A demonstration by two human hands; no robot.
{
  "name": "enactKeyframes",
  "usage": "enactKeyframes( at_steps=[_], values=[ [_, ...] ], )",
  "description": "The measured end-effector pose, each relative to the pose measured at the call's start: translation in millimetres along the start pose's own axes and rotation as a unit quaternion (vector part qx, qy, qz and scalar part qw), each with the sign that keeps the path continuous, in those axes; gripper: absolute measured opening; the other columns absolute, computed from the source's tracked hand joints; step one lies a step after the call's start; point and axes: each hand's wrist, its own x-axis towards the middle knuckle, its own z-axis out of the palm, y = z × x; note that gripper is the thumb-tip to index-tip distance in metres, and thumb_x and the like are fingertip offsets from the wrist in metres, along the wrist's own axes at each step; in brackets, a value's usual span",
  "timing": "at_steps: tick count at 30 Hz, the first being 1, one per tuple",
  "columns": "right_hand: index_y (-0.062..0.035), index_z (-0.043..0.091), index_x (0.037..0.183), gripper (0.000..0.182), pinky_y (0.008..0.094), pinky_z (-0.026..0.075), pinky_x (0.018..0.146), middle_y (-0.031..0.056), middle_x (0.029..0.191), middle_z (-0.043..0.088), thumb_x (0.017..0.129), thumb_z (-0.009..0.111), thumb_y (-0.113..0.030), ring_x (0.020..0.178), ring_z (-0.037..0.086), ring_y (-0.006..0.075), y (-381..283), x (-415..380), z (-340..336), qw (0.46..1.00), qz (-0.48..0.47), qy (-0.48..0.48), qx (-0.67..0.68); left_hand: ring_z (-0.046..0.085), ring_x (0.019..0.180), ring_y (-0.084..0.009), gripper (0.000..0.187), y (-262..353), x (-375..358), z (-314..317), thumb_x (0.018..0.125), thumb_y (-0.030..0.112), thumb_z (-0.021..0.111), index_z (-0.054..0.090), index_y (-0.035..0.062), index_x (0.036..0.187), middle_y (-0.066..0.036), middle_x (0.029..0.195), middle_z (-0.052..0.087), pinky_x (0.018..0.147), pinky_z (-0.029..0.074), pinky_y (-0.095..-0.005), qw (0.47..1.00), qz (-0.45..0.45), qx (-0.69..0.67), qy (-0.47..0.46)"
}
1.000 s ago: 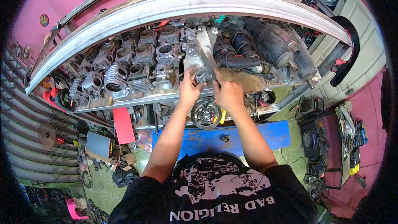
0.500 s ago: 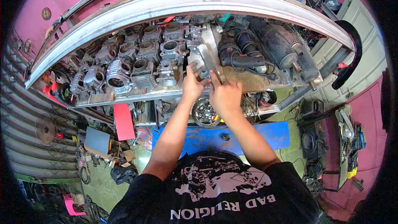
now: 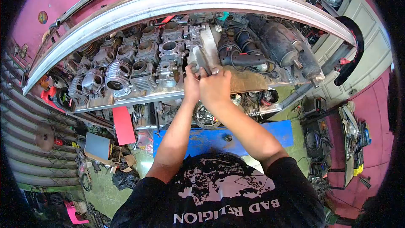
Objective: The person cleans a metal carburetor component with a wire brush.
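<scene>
My left hand [image 3: 192, 85] is closed on a pale grey metal part [image 3: 192, 61] at the shelf's front edge, its thumb and fingers partly hidden. Right beside it, my right hand [image 3: 215, 85] wraps round the near end of a flat grey metal bar [image 3: 201, 58]. The bar lies against the part and points away from me. Where the two touch is covered by my fingers. Left of my hands stand rows of engine cylinders [image 3: 170, 47]. An angle grinder [image 3: 249, 60] with a black cord lies to the right.
Dark exhaust mufflers [image 3: 282, 46] lie at the shelf's right end. A white rail [image 3: 185, 1] curves across above the shelf. Below are a brake disc [image 3: 206, 115] and a blue board [image 3: 253, 137]. A red panel [image 3: 123, 126] hangs at the left.
My right hand has moved left, closer to my left hand, and the bar has shifted with it. My left hand has barely moved. The whole view has shifted slightly.
</scene>
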Motion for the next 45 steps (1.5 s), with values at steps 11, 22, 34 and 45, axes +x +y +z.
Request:
enactKeyframes(
  at_steps=[11, 22, 34, 45],
  values=[
    [-0.0088, 0.068, 0.129, 0.044, 0.0472, 0.043, 0.086, 0.0123, 0.082, 0.076, 0.087, 0.058, -0.019, 0.085, 0.073, 0.0307, 21, 9, -1, 0.999, 0.018, -0.002, 0.05, 0.073, 0.103, -0.0341, 0.08, -5, -2, 4, 0.078, 0.019, 0.086, 0.038, 0.0009, 0.139, -0.022, 0.11, 0.075, 0.087, 0.057, -0.0413, 0.997, 0.055, 0.046, 0.028],
    [-0.0175, 0.073, 0.124, 0.044, 0.0452, 0.051, 0.084, 0.0123, 0.092, 0.076, 0.081, 0.073, -0.026, 0.086, 0.071, 0.0314, 78, -45, -77, 0.995, -0.007, -0.052, 0.09, 0.074, 0.104, -0.03, 0.085, -21, 3, 9, 0.072, 0.014, 0.091, 0.04, 0.0031, 0.139, -0.021, 0.113, 0.075, 0.088, 0.056, -0.0376, 0.991, 0.133, 0.013, 0.015],
    [-0.0199, 0.065, 0.132, 0.046, 0.0534, 0.036, 0.093, 0.0075, 0.104, 0.066, 0.087, 0.061, -0.011, 0.11, 0.054, 0.0282, 197, 51, 30, 0.987, 0.03, 0.115, -0.107, 0.069, 0.07, -0.0136, 0.064, 3, -12, 9, 0.079, 0.014, 0.086, 0.062, 0.0032, 0.137, -0.012, 0.092, 0.076, 0.068, 0.055, -0.0315, 0.994, 0.101, 0.048, -0.011],
    [-0.0268, 0.071, 0.128, 0.04, 0.0571, 0.032, 0.102, 0.0084, 0.117, 0.063, 0.088, 0.065, -0.023, 0.118, 0.051, 0.0306, 152, 47, 18, 0.992, 0.026, 0.099, -0.074, 0.064, 0.083, -0.0326, 0.049, 2, -18, 13, 0.076, 0.011, 0.081, 0.07, 0.0118, 0.124, -0.014, 0.112, 0.073, 0.078, 0.055, -0.0426, 0.972, 0.131, 0.167, 0.098]
  ],
)
